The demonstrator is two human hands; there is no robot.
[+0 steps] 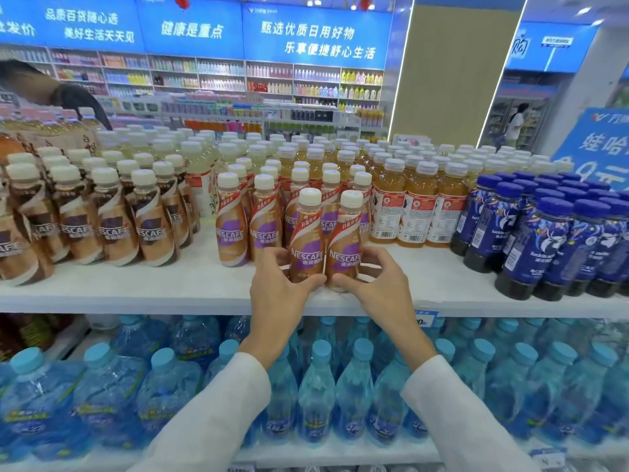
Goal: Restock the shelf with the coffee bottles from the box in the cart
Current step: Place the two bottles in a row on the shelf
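Two Nescafe coffee bottles with cream caps and purple-gold labels stand upright side by side near the front edge of the white shelf [136,287]. My left hand [280,284] wraps the base of the left bottle [306,233]. The right bottle [345,240] has my right hand [377,281] curled around its base. Just behind them stand several matching coffee bottles [233,229] in rows. The cart and the box are out of view.
Brown-labelled Nescafe bottles [112,216] fill the shelf to the left, amber tea bottles [415,206] and dark blue bottles [544,247] to the right. Blue water bottles [316,386] pack the lower shelf. A person [51,90] stands far left behind the display.
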